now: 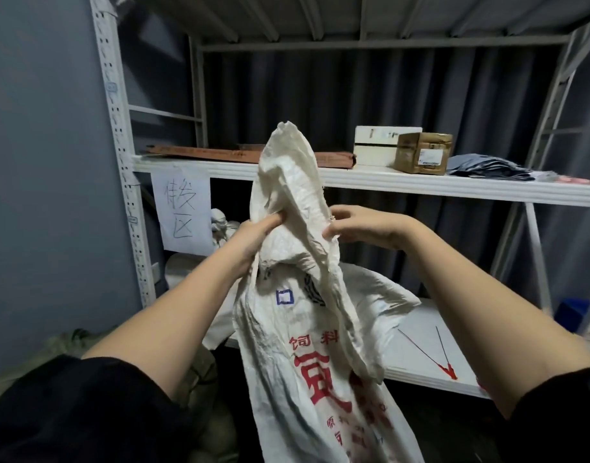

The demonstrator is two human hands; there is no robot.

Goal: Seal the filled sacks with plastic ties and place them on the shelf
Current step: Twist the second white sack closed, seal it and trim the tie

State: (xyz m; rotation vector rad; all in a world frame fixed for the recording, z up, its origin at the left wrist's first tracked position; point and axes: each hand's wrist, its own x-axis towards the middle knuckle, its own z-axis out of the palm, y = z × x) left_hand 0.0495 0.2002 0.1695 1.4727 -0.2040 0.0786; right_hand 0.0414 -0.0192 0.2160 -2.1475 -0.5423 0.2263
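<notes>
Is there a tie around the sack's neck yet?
No, both hands only gather the sack neck; two red ties lie on the lower shelf.

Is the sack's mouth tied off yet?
No. Both hands only bunch the sack neck; no tie on it. Red ties lie on the lower shelf.

On the upper board, near its left end, you see a long flat brown cardboard piece (220,152) lying down. Toward the right end stands a white box with a dark stripe (377,148), and a small brown cardboard box with a label (424,153) touches its right side. Past that, at the right end, lies a pile of folded grey-blue cloth (491,167). A white paper sheet with handwritten signs (181,212) hangs from the front edge at the left end. Low on the right, behind the frame, sits a blue bin (574,312).
</notes>
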